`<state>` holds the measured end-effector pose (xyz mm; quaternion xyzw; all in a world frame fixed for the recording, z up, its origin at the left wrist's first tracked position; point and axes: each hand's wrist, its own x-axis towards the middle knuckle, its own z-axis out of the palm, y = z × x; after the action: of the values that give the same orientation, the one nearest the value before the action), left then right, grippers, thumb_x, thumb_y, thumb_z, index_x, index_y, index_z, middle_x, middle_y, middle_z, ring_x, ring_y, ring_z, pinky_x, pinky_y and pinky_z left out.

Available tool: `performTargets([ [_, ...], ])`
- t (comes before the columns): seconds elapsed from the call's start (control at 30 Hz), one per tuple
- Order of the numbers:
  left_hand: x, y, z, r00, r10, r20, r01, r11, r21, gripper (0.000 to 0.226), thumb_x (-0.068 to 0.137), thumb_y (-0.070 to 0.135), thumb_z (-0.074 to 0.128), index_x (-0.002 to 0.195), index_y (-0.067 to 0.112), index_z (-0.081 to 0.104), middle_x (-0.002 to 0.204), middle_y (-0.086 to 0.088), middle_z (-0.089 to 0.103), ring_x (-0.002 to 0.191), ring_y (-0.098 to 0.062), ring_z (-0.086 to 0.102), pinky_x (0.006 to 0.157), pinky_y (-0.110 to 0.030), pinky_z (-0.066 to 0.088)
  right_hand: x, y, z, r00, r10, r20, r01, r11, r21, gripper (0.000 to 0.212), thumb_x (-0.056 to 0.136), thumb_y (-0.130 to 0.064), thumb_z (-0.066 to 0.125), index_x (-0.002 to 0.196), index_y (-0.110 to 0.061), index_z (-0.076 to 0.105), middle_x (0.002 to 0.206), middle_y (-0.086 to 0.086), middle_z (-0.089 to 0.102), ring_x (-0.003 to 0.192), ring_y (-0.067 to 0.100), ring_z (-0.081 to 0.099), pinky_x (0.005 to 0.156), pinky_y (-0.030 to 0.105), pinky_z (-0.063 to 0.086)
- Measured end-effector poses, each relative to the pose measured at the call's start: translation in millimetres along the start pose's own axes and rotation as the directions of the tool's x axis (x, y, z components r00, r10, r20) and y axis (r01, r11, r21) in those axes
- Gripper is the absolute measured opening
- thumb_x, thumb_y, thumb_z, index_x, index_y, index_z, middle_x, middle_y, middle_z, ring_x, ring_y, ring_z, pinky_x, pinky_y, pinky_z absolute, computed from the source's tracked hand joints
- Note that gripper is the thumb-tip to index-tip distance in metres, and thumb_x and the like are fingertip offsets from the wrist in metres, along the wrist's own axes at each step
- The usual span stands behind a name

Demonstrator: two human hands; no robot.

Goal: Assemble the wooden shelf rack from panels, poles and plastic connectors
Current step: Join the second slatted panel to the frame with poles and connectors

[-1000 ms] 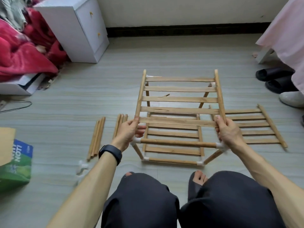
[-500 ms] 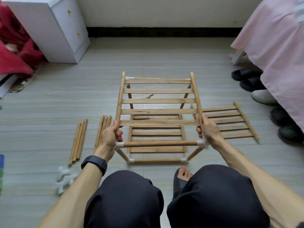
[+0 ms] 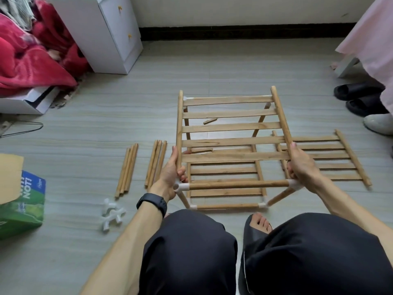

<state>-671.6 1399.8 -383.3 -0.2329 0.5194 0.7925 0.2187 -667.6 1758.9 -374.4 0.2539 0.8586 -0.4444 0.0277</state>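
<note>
A slatted wooden panel (image 3: 229, 128) lies tilted over a partly built rack frame (image 3: 231, 206) of poles joined by white plastic connectors. My left hand (image 3: 173, 172) grips the panel's left rail near its front end, just above a white connector (image 3: 180, 186). My right hand (image 3: 302, 165) grips the right rail near the front right connector (image 3: 294, 184). A lower panel shows through the slats. A second loose panel (image 3: 331, 158) lies flat on the floor at the right.
Two bundles of loose poles (image 3: 127, 169) (image 3: 156, 162) lie left of the rack, with spare white connectors (image 3: 111, 213) nearer me. A green box (image 3: 23, 203) sits far left, a white cabinet (image 3: 100, 33) behind. Shoes (image 3: 361, 96) and a pink cloth (image 3: 370, 39) border the right. My knees fill the foreground.
The camera view swung right, then back left. Both hands kept their grip on the panel's side rails; the panel and frame stayed about where they were.
</note>
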Motion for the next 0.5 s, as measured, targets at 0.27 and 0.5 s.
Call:
performTargets([
  [0.27, 4.4, -1.5, -1.9, 0.991, 0.131, -0.008, -0.131, 0.991, -0.018, 0.043, 0.094, 0.066, 0.053, 0.086, 0.030, 0.074, 0.049, 0.008, 0.035, 0.043, -0.011, 0.037, 0.047, -0.027, 0.038, 3.1, 4.9, 3.2, 1.000, -0.013, -0.005, 0.013, 0.999, -0.049, 0.052, 0.106, -0.059, 0.016, 0.086, -0.025, 0.050, 0.045, -0.003, 0.052, 0.053, 0.023, 0.060, 0.059, 0.037, 0.046],
  [0.5, -2.8, -4.7, 3.6, 0.974, 0.217, -0.069, -0.212, 0.975, 0.067, 0.044, 0.102, 0.057, 0.044, 0.094, 0.021, 0.068, 0.046, 0.007, 0.034, 0.041, -0.011, 0.033, 0.044, -0.024, 0.037, -1.5, 2.9, 1.3, 0.998, -0.068, -0.010, 0.066, 0.986, -0.150, 0.053, 0.108, -0.054, 0.014, 0.093, -0.018, 0.050, 0.068, 0.008, 0.055, 0.062, 0.021, 0.053, 0.056, 0.033, 0.034],
])
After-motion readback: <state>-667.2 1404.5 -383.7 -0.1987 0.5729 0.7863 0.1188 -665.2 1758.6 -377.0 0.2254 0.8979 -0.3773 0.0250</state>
